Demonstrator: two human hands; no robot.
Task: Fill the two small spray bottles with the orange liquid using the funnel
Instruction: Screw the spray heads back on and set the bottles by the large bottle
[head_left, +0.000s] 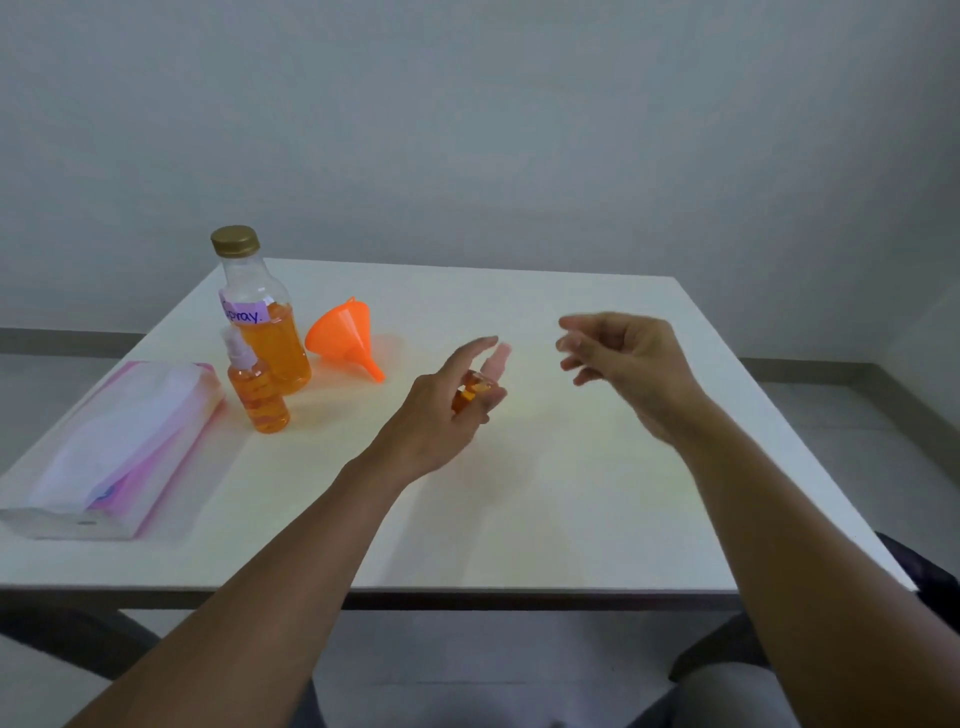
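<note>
Two small clear orange-filled spray bottles: one (258, 396) standing, one (474, 388) gripped in left hand (441, 410); right hand (623, 364) loosely open, empty.

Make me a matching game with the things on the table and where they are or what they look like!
Things:
1. funnel
2. big bottle
3. second small spray bottle
4. tissue pack

Clues:
A. held in the left hand
B. lying on its side, orange
C. at the table's left edge, pink and white
D. standing, gold cap on top

Pairs: 1-B, 2-D, 3-A, 4-C
</note>
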